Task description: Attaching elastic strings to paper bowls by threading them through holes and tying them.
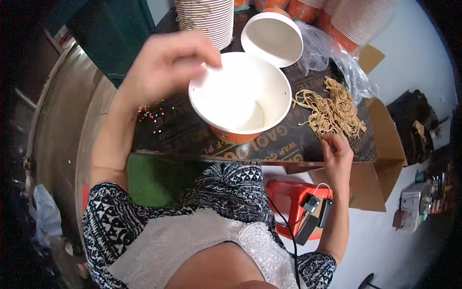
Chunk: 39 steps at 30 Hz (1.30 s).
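Observation:
A large paper bucket (276, 108), white inside and orange outside, stands upright near the table's front edge. Small dark holes show on opposite sides of its wall. My left hand (166, 62) is over its left rim, thumb and fingers curved and smeared by motion; whether they hold anything I cannot make out. To the bucket's right lies a loose heap of tan strings (332, 108). At the heap's near edge my right hand (338, 150) is closed, its thumb and finger pinched on a string.
A second paper bucket (272, 38) lies tilted behind. Tall bucket stacks (211, 21) stand at the back, the left one with strings hanging. Crumpled clear plastic (317, 48), scattered small beads (156, 115), a cardboard box (385, 135) and a red stool (286, 192) surround the dark table (187, 139).

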### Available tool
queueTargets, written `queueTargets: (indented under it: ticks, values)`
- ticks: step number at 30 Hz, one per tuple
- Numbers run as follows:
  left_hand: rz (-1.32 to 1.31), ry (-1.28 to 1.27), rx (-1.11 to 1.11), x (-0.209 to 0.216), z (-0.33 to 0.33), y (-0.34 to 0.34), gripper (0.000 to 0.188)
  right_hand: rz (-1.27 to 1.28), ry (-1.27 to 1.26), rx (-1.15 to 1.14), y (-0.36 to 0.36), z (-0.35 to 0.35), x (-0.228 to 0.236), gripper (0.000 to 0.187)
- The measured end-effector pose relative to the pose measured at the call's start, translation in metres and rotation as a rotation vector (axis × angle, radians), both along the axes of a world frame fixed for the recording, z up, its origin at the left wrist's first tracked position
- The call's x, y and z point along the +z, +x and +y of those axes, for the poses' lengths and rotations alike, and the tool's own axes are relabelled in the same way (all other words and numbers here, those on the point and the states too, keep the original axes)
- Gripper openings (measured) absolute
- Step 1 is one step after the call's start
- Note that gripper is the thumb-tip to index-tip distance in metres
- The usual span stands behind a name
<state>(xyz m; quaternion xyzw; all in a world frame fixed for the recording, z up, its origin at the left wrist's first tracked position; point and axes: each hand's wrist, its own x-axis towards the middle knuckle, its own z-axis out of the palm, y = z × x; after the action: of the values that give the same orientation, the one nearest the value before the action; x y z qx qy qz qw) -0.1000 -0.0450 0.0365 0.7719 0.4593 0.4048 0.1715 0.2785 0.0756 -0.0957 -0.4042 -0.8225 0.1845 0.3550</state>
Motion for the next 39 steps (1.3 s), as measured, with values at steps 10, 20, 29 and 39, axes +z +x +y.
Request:
queueTargets:
  ticks: [10, 20, 29, 39]
  values:
    - [0.78, 0.234, 0.07, -0.027, -0.015, 0.054, 0.018, -0.206, 0.366, 0.157, -0.039, 0.041, -0.018, 0.02]
    - [0.277, 0.334, 0.305, -0.03, -0.05, 0.071, 0.026, -0.024, 0.274, 0.321, -0.059, 0.018, -0.016, 0.018]
    - [-0.334, -0.542, 0.248, -0.111, 0.002, 0.145, 0.044, 0.186, 0.256, 0.403, -0.069, -0.031, -0.003, 0.019]
    - [-0.21, -0.37, 0.289, -0.129, 0.006, 0.155, 0.024, 0.19, -0.006, 0.506, -0.063, -0.017, -0.023, 0.012]
